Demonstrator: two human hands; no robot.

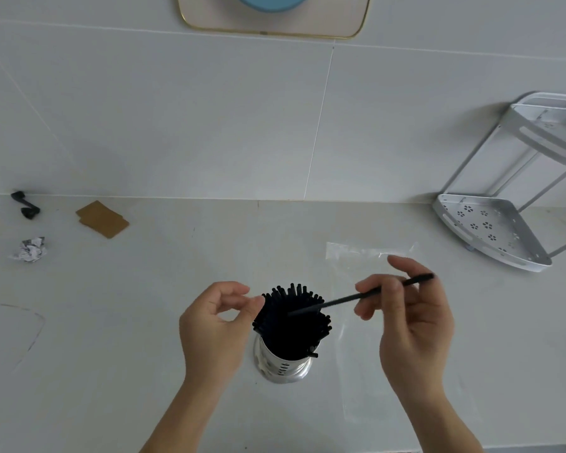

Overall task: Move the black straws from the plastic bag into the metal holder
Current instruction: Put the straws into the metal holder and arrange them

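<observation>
Straw [343, 300] in right hand [412, 317]

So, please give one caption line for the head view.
Right hand lowers a black straw into the full metal holder; left hand touches the bundle.

Soft even daylight, wide-angle edge distortion

1 head camera looks steeply down, close over the counter [144, 322], facing the wall [209, 109].
</observation>
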